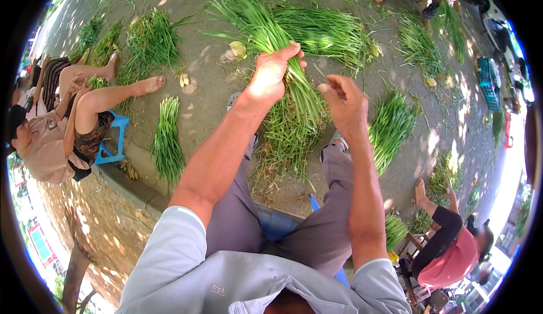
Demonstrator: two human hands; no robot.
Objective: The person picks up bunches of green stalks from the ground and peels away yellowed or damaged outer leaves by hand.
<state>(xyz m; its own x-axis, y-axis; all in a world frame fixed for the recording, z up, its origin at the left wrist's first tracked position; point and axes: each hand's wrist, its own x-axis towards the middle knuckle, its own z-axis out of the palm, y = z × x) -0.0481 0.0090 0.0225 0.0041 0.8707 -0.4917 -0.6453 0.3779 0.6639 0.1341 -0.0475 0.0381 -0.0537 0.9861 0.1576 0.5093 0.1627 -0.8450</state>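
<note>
My left hand (271, 74) is closed around a bunch of long green chives (297, 80), probably garlic chives. The leaves fan away from me and the pale stem ends point back towards my lap. My right hand (345, 102) hovers just right of the stem ends, fingers curled and thumb near the index finger. A thin strand shows by its fingertips; whether it is pinched there cannot be made out. Below the bunch, between my feet, lies a loose heap of yellowed leaf trimmings (284, 140). Beyond my hands is a broad pile of chives (322, 34).
Tidy chive bundles lie to the left (167, 138) and right (390, 129). A person on a blue plastic stool (113, 138) sits at left; others sit at right and far right. A kerb (140, 193) runs left of me. A teal crate (488, 84) stands far right.
</note>
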